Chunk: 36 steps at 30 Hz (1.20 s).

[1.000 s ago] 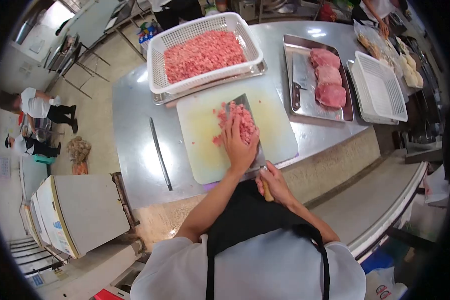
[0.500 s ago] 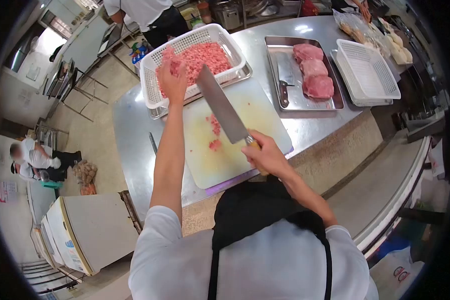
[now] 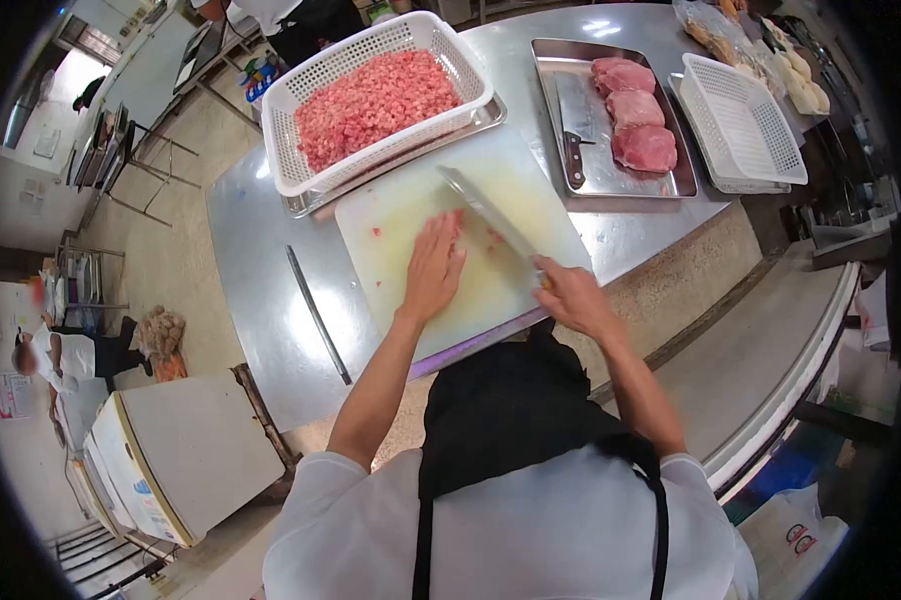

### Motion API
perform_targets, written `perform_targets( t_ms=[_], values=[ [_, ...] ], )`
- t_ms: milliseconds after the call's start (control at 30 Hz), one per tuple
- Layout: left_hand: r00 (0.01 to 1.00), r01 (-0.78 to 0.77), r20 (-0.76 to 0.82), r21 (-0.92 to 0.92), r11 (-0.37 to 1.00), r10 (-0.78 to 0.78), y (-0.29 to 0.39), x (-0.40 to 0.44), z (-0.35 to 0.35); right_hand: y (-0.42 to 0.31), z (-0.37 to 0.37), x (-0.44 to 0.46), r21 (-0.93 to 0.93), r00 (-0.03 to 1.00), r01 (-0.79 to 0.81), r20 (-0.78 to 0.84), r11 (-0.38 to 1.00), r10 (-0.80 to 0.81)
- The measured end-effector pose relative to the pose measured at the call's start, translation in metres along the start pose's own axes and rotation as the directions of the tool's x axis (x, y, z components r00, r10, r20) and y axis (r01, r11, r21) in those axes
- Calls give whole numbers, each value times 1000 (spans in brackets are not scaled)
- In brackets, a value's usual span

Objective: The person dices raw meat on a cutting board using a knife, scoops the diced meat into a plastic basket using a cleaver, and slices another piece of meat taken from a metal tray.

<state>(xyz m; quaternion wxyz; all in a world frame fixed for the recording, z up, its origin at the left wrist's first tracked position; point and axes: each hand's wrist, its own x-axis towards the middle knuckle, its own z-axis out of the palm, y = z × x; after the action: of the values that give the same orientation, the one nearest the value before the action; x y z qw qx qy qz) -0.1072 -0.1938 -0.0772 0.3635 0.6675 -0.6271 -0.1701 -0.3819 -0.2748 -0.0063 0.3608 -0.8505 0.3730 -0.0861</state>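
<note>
My right hand (image 3: pixel 574 300) grips the handle of a cleaver (image 3: pixel 491 213), whose blade angles across the cutting board (image 3: pixel 511 180) with its edge turned down. My left hand (image 3: pixel 434 268) lies on the board left of the blade, fingers stretched out. Small bits of diced meat (image 3: pixel 458 218) show at its fingertips, and a few more are by the blade. Beyond the board, a white perforated basket (image 3: pixel 283 150) holds a heap of diced pink meat (image 3: pixel 376 105) and rests on a metal tray (image 3: pixel 491 118).
A metal tray (image 3: pixel 606 185) at the right holds several meat slabs (image 3: pixel 639 110) and a second cleaver (image 3: pixel 574 150). Farther right are stacked white baskets (image 3: pixel 746 130). A dark rod (image 3: pixel 318 315) lies left of the board. Another person (image 3: pixel 91 355) stands at far left.
My left hand has come back from the basket's meat down onto the board. The cleaver has swung lower, its blade now more edge-on beside that hand.
</note>
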Motion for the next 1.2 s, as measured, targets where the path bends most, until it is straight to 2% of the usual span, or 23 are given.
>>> perform_targets(
  t_ms=[33, 133, 167, 233, 267, 300, 367, 400, 467, 500, 567, 667, 767, 867, 967, 1067, 1167, 1200],
  values=[
    [999, 52, -2, 111, 993, -52, -1, -14, -6, -7, 12, 7, 29, 999, 52, 16, 998, -52],
    [940, 192, -317, 193, 962, -124, -35, -46, -30, -35, 25, 0, 116, 987, 72, 135, 991, -88],
    [929, 256, -330, 236, 937, -171, -54, -43, -32, -38, 24, -8, 131, 989, 97, 102, 987, -110],
    [888, 398, -365, 310, 863, -278, -80, -32, -30, -31, 20, -22, 360, 988, -76, 150, 930, 22],
    [919, 351, -311, 360, 865, -243, -83, -30, -26, -28, 17, -29, 463, 979, -162, 184, 872, 84],
    [943, 302, -256, 403, 864, -211, -73, -26, -23, -27, 10, -36, 579, 924, -375, 300, 724, 239],
    [983, 179, -108, 416, 892, -147, -50, -26, -19, 12, 15, -50, 755, 915, -400, 299, 520, 271],
    [991, 133, -37, 364, 922, -129, -38, -35, -18, 31, 18, -57, 823, 909, -400, 302, 403, 287],
    [992, 45, 107, 252, 967, -74, -16, -56, -19, 60, 24, -68, 872, 884, -418, 326, 254, 335],
    [992, 68, 86, 258, 964, -93, -7, -62, -16, 67, 24, -68, 890, 873, -418, 337, 183, 353],
    [990, 110, 56, 272, 956, -129, 9, -71, -10, 62, 25, -68, 879, 878, -422, 335, 221, 340],
    [977, 200, -19, 417, 887, -212, 20, -60, 5, 58, 27, -62, 887, 888, -399, 310, 233, 340],
    [979, 162, 71, 308, 937, -193, 26, -57, -9, 69, 26, -61, 908, 878, -381, 296, 175, 375],
    [971, 219, -4, 424, 879, -240, 6, -81, -45, 84, 16, -61, 914, 875, -367, 277, 170, 396],
    [956, 252, -6, 530, 810, -294, -23, -94, -31, 89, 15, -66, 917, 885, -360, 277, 171, 373],
    [961, 186, 77, 527, 830, -264, -15, -77, -12, 87, 20, -66, 924, 893, -349, 276, 158, 355],
    [985, 98, 103, 320, 942, -138, 19, -61, 3, 80, 23, -62, 918, 884, -370, 303, 140, 355],
    [989, 82, 89, 349, 934, -120, 17, -58, 7, 77, 23, -61, 914, 883, -375, 301, 156, 360]
  ],
)
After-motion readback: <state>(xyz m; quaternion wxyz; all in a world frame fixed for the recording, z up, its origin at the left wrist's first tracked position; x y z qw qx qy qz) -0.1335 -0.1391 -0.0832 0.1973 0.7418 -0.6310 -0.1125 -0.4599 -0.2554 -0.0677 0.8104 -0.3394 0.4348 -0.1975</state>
